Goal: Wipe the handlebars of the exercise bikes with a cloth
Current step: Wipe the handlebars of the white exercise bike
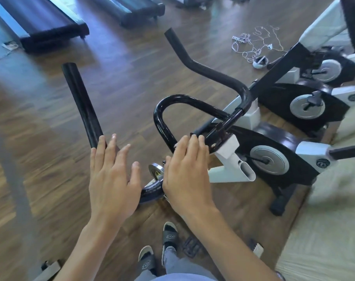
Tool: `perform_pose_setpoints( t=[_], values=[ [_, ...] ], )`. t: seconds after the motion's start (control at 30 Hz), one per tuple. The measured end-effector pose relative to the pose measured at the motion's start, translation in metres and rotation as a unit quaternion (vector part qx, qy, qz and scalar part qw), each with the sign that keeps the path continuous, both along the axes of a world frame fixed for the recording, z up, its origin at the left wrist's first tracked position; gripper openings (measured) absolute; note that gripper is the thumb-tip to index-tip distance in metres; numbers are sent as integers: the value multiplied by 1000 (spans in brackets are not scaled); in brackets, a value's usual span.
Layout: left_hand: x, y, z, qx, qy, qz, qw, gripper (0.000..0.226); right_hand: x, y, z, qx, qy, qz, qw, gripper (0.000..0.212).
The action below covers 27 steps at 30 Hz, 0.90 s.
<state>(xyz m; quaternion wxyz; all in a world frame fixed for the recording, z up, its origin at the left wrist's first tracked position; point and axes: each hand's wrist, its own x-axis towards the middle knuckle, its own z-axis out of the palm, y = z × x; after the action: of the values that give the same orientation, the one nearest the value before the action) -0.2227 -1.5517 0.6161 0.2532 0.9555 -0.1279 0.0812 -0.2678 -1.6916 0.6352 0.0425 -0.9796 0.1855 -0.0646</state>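
Underfoot, a dark wood-plank floor [122,82] runs across the whole room, and the black handlebar [195,102] of the nearest exercise bike [274,159] serves as the landmark in the middle of the view. Beyond the handlebar, at the far side of the floor, lie the black ends of two treadmills [51,31]. To the right of it and further back, a tangle of thin white cords [255,43] sits loose on the planks, with a small white device [259,62] at its near edge. Right of the handlebar stand more bikes [306,104] in a row, grey and black with round silver discs on their sides, and past them a pale mat or covering [324,240] overlies the floor. The handlebar has a glossy central loop, a long curved horn reaching away to the upper right, and a straight left grip [81,102] pointing away to the upper left. The left hand [112,177] is spread, fingers straight, its fingertips touching the near end of that left grip. The right hand [187,175] rests with fingers laid together over the near side of the loop, lightly bent over the bar; whether it truly grips cannot be told. Between the hands shows a round silver knob [156,169] and a stretch of bar. No cloth shows in either hand. Below the handlebar are the person's feet in dark slide sandals [169,236], beside a black pedal [190,247]
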Motion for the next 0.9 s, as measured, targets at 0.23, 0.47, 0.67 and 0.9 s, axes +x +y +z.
perform_pose_setpoints(
  t=[0.23, 0.47, 0.67, 0.9],
  values=[
    [-1, 1, 2, 9, -3, -10, 1000, 56, 34, -36, -9, 47, -66, 92, 992, 53],
    [-1, 11, 0, -20, 1, -52, 998, 57, -16, -37, -20, 51, -104, 195, 974, 55],
    [-2, 10, -1, -24, -19, -49, 998, 56, 53, -42, -3, 72, 6, 173, 982, 55],
    [-7, 9, -3, -17, -28, -40, 999, 57, 54, -31, -6, 17, 13, 195, 980, 60]
  ],
)
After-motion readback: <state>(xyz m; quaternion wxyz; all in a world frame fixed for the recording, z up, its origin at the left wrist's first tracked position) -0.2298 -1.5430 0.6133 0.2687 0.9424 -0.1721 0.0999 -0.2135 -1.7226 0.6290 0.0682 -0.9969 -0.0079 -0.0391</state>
